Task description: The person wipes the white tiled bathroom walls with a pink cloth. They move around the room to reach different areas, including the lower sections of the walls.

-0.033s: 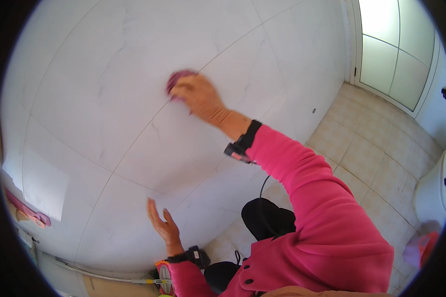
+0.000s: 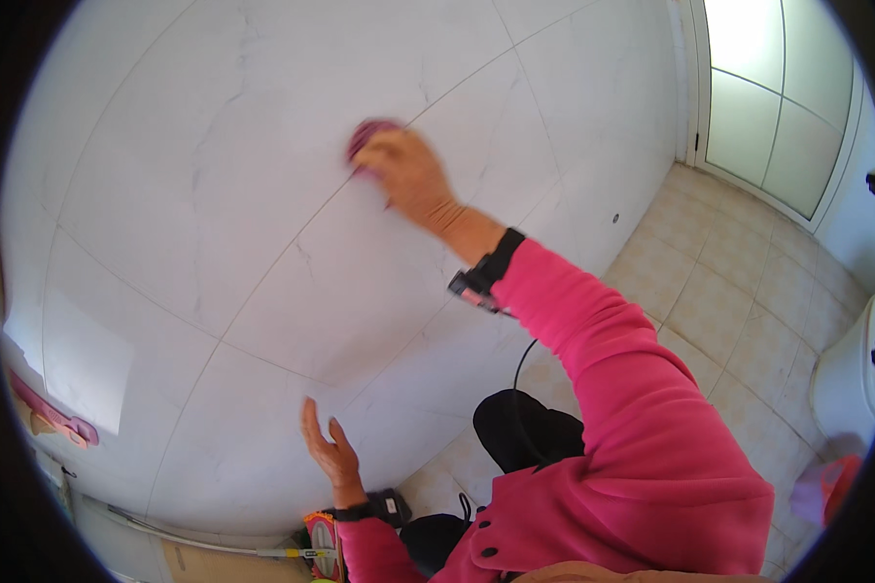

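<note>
A crumpled purple cloth [image 2: 367, 136] is pressed flat against the white tiled wall [image 2: 282, 204], at a seam between tiles. My right hand [image 2: 408, 175] grips it, fingers bent over it and slightly blurred. The hand hides much of the cloth. Lower down, my left hand [image 2: 331, 452] is raised beside the wall with its fingers stretched out and holds nothing; whether it touches the tiles I cannot tell. Both wrists wear black straps with small devices, below pink sleeves.
Beige floor tiles [image 2: 710, 282] run along the right, up to a door with frosted panes [image 2: 778, 117]. A white toilet [image 2: 846, 379] and a red and purple container [image 2: 831, 491] stand at the right edge. A pole [image 2: 214, 546] lies low at the left, near a pink-handled item [image 2: 68, 425].
My right hand has slid the cloth a little to the right and up along the wall. My left hand has shifted slightly right and down, still open.
</note>
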Motion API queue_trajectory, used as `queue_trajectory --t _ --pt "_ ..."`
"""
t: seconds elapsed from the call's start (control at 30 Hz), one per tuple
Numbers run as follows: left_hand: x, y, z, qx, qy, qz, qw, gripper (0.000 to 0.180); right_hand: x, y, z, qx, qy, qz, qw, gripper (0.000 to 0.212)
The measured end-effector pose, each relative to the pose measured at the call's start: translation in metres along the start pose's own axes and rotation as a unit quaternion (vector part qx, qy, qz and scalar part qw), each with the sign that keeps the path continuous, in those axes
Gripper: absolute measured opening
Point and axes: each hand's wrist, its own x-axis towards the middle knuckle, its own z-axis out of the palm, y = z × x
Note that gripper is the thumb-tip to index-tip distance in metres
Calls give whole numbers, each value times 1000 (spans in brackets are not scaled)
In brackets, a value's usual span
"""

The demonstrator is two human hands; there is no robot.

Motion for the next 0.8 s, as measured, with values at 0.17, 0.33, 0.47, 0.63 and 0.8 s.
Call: queue_trajectory --t 0.17,0.33,0.47,0.63,0.8 --pt "-95 -27 8 -106 -41 -185 976 25 6 122 -62 -121 123 130 976 32" --pt "-153 -38 14 -187 -16 -297 936 22 -6 203 -115 -18 113 374 920 19" --pt "-172 -41 20 -229 -2 -365 903 24 -22 193 -134 134 72 476 866 17" --pt "-192 -53 19 -214 -33 -354 910 22 -31 113 -69 31 122 436 891 31" --pt "-227 -65 18 -251 23 -366 896 21 -14 29 -14 -43 92 202 974 38"
